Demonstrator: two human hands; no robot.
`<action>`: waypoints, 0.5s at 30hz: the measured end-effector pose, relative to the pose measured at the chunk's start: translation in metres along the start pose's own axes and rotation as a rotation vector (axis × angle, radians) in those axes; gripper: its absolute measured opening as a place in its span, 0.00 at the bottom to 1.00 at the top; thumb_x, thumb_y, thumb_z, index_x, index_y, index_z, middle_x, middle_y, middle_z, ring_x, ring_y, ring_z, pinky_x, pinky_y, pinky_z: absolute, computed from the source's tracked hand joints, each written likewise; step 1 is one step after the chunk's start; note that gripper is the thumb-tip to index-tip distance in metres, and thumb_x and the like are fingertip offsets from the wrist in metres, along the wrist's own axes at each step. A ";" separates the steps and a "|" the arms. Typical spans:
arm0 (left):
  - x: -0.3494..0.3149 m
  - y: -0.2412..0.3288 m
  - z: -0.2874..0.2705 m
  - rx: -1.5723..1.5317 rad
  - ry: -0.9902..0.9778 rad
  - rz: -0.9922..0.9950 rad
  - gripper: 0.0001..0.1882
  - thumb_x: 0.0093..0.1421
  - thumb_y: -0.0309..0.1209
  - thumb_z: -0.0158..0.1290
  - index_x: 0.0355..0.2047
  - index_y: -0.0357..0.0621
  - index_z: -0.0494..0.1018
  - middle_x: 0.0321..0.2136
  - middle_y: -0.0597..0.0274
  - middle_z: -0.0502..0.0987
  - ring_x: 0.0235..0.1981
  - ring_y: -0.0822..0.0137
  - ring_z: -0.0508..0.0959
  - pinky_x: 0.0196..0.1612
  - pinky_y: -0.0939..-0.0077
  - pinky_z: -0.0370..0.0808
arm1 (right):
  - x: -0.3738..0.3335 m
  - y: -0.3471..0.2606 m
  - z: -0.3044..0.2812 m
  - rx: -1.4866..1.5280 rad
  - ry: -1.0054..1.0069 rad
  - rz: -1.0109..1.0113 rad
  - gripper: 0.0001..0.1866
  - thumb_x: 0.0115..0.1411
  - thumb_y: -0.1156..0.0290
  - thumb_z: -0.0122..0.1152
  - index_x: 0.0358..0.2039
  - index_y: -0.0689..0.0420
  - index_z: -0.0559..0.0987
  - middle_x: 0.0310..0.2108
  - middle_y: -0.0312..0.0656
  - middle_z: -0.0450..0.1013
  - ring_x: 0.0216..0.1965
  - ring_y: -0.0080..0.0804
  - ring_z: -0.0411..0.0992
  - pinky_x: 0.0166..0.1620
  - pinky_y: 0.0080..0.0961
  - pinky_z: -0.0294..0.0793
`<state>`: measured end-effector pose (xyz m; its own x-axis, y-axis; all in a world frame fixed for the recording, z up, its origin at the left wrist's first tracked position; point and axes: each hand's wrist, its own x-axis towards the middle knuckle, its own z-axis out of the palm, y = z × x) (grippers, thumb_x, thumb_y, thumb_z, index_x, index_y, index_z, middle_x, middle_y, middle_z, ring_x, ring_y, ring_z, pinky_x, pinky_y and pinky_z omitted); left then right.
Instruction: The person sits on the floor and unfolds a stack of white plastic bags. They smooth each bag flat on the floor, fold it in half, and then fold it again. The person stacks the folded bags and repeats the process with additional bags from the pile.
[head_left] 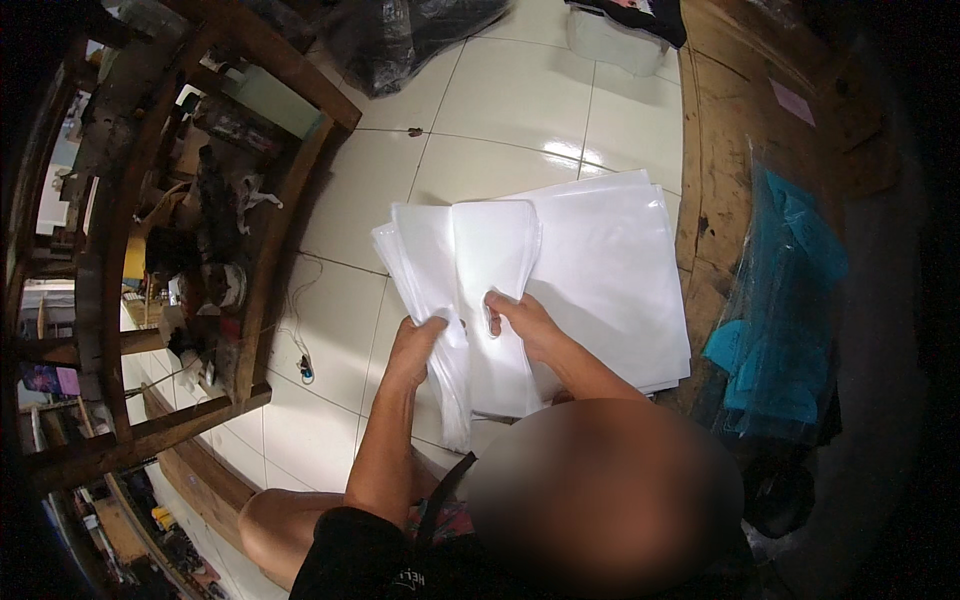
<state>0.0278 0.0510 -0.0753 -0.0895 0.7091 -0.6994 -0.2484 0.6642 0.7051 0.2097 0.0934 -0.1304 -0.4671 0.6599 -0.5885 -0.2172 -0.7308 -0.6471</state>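
Observation:
Both my hands are closed on a bundle of thin white sheets, perhaps plastic, split into two parts that meet in the middle. My left hand (414, 348) grips the left part (425, 245), whose layered edges fan out at the side. My right hand (524, 326) pinches the right part (495, 240) with the thumb on top; the other fingers are partly hidden. Beneath and to the right lies a larger stack of white sheets (615, 270) on the tiled floor, its edges slightly uneven. My right forearm passes over the stack's lower left.
A wooden shelf frame (290, 220) full of tools and clutter stands at left. To the right, blue plastic packages (780, 340) lie by a wooden board (715, 150). A dark plastic bag (400, 45) and a white container (615, 45) stand at the far side.

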 end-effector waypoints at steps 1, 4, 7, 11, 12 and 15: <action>-0.002 0.000 0.004 0.057 0.002 0.009 0.20 0.51 0.30 0.53 0.42 0.27 0.69 0.33 0.51 0.76 0.32 0.63 0.77 0.37 0.71 0.75 | -0.001 -0.001 0.003 -0.037 -0.001 0.004 0.12 0.57 0.62 0.58 0.29 0.58 0.73 0.23 0.34 0.66 0.25 0.23 0.65 0.29 0.22 0.66; -0.008 0.002 0.027 0.178 0.018 0.058 0.22 0.50 0.31 0.59 0.41 0.28 0.70 0.33 0.52 0.77 0.31 0.64 0.78 0.34 0.73 0.75 | -0.006 -0.007 0.021 -0.184 -0.009 -0.063 0.18 0.56 0.61 0.60 0.38 0.63 0.74 0.30 0.39 0.71 0.32 0.26 0.68 0.35 0.25 0.68; -0.002 -0.007 0.032 0.227 -0.004 0.064 0.21 0.51 0.31 0.58 0.42 0.28 0.70 0.34 0.52 0.77 0.32 0.64 0.77 0.36 0.73 0.75 | 0.000 0.000 0.013 -0.239 0.031 -0.033 0.27 0.55 0.60 0.61 0.48 0.68 0.69 0.38 0.45 0.72 0.40 0.29 0.70 0.42 0.27 0.70; 0.006 -0.009 0.010 -0.180 -0.167 -0.040 0.19 0.53 0.29 0.53 0.42 0.27 0.69 0.36 0.49 0.76 0.34 0.61 0.77 0.39 0.71 0.75 | -0.002 0.004 0.000 0.116 0.071 0.023 0.25 0.55 0.59 0.61 0.45 0.66 0.70 0.34 0.43 0.71 0.34 0.28 0.70 0.37 0.26 0.70; 0.005 -0.007 0.009 -0.169 -0.142 -0.055 0.19 0.53 0.28 0.52 0.42 0.26 0.68 0.35 0.48 0.76 0.35 0.60 0.77 0.40 0.69 0.75 | -0.002 0.006 -0.003 0.178 0.093 0.051 0.24 0.55 0.59 0.61 0.44 0.66 0.70 0.32 0.41 0.71 0.32 0.27 0.70 0.35 0.25 0.70; 0.000 -0.001 0.012 0.014 -0.019 0.031 0.20 0.52 0.29 0.52 0.42 0.25 0.68 0.35 0.48 0.76 0.34 0.60 0.77 0.40 0.69 0.75 | 0.004 0.006 -0.009 0.292 0.100 0.137 0.22 0.54 0.57 0.61 0.38 0.66 0.73 0.27 0.37 0.69 0.23 0.24 0.64 0.26 0.23 0.64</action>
<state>0.0396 0.0532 -0.0746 -0.0782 0.7339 -0.6747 -0.2320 0.6448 0.7283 0.2143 0.0934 -0.1414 -0.4259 0.5552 -0.7144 -0.4016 -0.8235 -0.4006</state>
